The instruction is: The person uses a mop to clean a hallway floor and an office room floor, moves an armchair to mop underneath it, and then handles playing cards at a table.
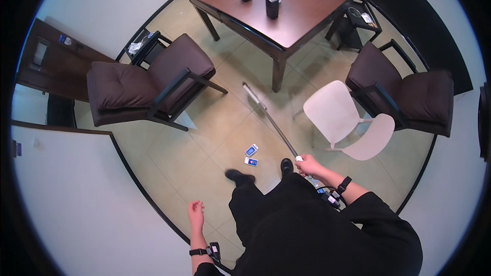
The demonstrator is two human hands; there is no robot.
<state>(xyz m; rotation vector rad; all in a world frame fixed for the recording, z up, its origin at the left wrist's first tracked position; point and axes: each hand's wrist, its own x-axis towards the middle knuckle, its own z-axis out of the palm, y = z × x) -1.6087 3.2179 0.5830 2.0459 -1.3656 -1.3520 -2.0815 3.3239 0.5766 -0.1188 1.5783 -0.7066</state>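
My right hand (309, 165) is closed on a long metal pole (276, 128) with a white grip. The pole slants away from me to a white roller head (254, 95) low over the tiled floor. Two small white-and-blue packets (251, 151) lie on the floor between that head and my shoes, left of the pole. My left hand (196, 208) hangs by my side with loosely curled fingers apart and nothing in them. Both my wrists wear black straps with small devices.
A dark wooden table (307, 15) carries bottles, black objects and cards. Brown cushioned armchairs stand left (128, 87) and right (424, 97), with a white chair (332, 107) before the right one. Small side stands (353, 30) sit behind them. White walls (71, 184) flank me.
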